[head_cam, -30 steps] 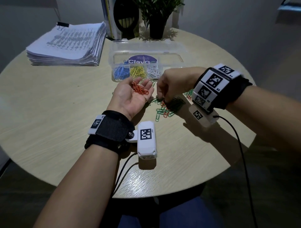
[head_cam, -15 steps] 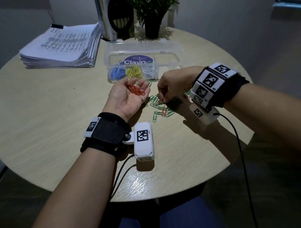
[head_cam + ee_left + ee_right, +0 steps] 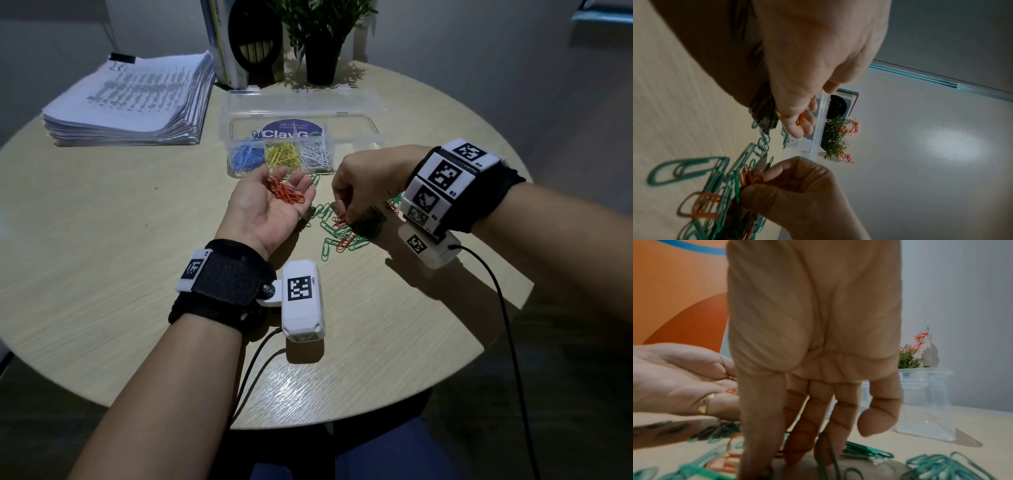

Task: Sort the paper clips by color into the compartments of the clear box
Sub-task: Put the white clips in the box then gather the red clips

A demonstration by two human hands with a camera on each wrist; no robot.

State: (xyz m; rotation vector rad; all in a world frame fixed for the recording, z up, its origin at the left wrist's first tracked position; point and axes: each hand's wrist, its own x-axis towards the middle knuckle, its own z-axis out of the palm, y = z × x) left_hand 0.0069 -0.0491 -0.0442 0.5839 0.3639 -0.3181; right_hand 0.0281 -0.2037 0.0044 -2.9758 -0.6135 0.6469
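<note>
Orange paper clips cupped in the upturned left hand, fingers loosely spread; more orange mixed with green clips on the table, pinched at by the right hand, fingertips curled down. Clear box just beyond: blue, yellow, white compartments filled

On the clear box in front of you, a round purple label reads "ClayG" in white, with the rest of the word cut off and a smaller line above it too small to read. The white marker blocks on your right wrist carry black square codes with small tags "R3" and "R4". Behind the box, the left wrist view shows a book whose edge appears to read "INVESTING101", upside down.
</note>
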